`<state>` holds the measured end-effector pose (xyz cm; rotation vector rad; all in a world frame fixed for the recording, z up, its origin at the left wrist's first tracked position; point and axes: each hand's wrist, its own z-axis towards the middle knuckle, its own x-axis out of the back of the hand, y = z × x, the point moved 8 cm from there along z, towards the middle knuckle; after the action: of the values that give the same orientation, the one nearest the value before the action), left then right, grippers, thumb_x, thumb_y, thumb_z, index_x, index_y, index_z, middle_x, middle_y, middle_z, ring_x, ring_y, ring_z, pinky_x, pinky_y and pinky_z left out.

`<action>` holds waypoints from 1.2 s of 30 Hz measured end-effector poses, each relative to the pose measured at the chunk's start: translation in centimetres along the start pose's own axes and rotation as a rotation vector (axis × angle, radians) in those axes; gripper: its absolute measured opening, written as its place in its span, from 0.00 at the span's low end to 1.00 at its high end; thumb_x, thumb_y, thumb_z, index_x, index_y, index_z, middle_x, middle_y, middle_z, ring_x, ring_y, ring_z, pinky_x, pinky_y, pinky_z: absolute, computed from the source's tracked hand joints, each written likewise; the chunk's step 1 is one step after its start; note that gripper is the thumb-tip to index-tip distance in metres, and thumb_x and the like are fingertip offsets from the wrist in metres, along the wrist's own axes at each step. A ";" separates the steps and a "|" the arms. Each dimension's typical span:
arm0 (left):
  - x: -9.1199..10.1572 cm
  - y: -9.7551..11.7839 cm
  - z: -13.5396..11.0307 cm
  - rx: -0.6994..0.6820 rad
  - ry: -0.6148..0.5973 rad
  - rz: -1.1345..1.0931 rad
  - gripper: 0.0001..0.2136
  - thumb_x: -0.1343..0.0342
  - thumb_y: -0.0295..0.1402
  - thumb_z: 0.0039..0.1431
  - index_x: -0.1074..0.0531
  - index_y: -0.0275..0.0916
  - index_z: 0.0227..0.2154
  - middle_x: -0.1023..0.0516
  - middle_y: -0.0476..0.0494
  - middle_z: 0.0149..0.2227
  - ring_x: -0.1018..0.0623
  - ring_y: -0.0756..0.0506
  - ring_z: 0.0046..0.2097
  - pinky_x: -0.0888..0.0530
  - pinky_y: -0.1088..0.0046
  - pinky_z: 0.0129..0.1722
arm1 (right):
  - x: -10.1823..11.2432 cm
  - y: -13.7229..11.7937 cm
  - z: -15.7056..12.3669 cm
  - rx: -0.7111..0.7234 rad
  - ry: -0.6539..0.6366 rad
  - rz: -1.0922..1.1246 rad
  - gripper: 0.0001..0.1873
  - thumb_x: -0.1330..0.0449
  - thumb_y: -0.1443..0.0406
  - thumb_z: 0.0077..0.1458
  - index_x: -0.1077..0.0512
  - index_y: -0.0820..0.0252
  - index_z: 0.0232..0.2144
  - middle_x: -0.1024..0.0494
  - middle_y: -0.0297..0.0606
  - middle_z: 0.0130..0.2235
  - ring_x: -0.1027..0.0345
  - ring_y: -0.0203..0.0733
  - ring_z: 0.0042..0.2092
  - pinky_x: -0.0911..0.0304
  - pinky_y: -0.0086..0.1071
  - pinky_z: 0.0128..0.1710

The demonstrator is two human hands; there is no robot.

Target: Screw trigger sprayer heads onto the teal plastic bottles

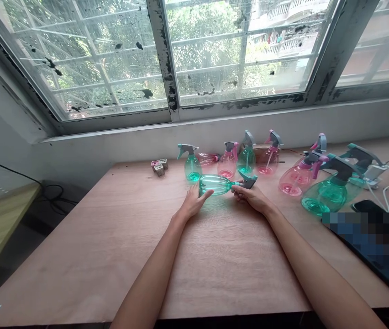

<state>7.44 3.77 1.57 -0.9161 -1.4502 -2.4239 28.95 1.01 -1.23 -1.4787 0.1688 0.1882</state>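
A clear green spray bottle [215, 184] lies on its side, level, between my two hands over the table's middle. My left hand [193, 201] grips its base end, thumb along the near side. At the neck and the grey spray head [248, 181], my right hand [252, 196] has its fingers closed. Just behind stand a green spray bottle [192, 168], a pink one [227, 165], another green one [247, 157] and another pink one [270, 160]. One more pink bottle [207, 159] lies on its side among them.
Several small cubes [159, 168] sit at the back left of the wooden table [122, 256]. On the right are a large green spray bottle [324, 196], a pink one [295, 178], white cables [384, 196] and a dark tablet-like device [369, 260]. A window [174, 105] rises behind.
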 end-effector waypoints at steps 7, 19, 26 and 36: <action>-0.1 1.0 -0.2 -0.022 -0.035 -0.080 0.43 0.38 0.45 0.57 0.57 0.48 0.69 0.39 0.38 0.67 0.38 0.37 0.67 0.40 0.56 0.64 | -0.1 -0.2 0.0 0.010 0.001 -0.002 0.18 0.28 0.51 0.44 0.27 0.56 0.28 0.24 0.32 0.27 0.36 0.34 0.24 0.39 0.30 0.23; 0.1 0.8 0.0 -0.019 -0.044 -0.105 0.46 0.32 0.43 0.50 0.52 0.48 0.68 0.35 0.37 0.64 0.38 0.36 0.66 0.40 0.55 0.64 | -0.2 -0.2 0.2 0.027 0.022 0.004 0.19 0.28 0.51 0.45 0.28 0.56 0.28 0.23 0.32 0.26 0.36 0.35 0.24 0.39 0.31 0.23; 0.0 0.8 0.1 -0.034 -0.060 -0.094 0.29 0.40 0.47 0.58 0.36 0.44 0.60 0.28 0.36 0.59 0.30 0.35 0.60 0.34 0.54 0.60 | 0.1 0.2 0.3 0.019 0.014 -0.003 0.17 0.28 0.54 0.45 0.27 0.55 0.32 0.23 0.31 0.28 0.35 0.35 0.24 0.39 0.30 0.23; -0.1 0.3 -0.1 -0.026 -0.030 -0.065 0.43 0.36 0.48 0.53 0.50 0.44 0.68 0.36 0.33 0.65 0.38 0.32 0.66 0.39 0.51 0.63 | 0.0 0.3 0.2 0.026 -0.016 -0.021 0.16 0.27 0.55 0.45 0.26 0.55 0.32 0.24 0.30 0.28 0.35 0.34 0.25 0.38 0.30 0.25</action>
<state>7.64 3.57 1.68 -0.9290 -1.4844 -2.4911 28.86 1.28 -1.47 -1.4518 0.1424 0.1805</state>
